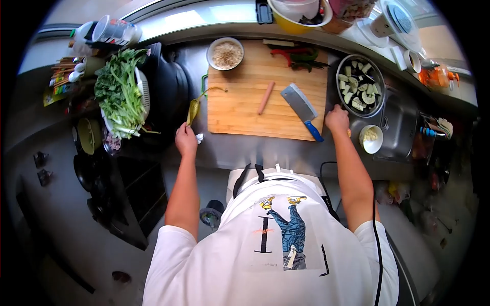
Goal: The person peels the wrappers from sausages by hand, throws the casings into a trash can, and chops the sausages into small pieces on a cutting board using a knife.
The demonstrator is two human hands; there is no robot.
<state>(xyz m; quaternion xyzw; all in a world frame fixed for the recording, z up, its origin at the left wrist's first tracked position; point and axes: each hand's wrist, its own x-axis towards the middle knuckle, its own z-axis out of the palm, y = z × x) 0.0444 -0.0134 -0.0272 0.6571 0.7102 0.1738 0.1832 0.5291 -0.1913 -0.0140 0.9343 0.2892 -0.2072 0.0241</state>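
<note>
My left hand (186, 138) pinches the lower end of a limp yellow-green leaf (193, 111) beside the cutting board's left edge. The leaf's thin stem reaches over the wooden cutting board (240, 122). My right hand (337, 120) is at the board's right edge with its fingers curled; what they hold, if anything, is hidden. A small orange bit shows beside that hand. On the board lie a pink sausage (266, 98), a cleaver (300, 103) with a blue handle, and several red and green peppers (301, 57) at the back.
A bowl of pale shreds (227, 54) sits at the board's back left corner. To the right are a metal bowl of cut eggplant (359, 86), a small white bowl of chopped garlic (371, 138) and the sink (400, 122). Leafy greens (122, 92) fill a white basket at left.
</note>
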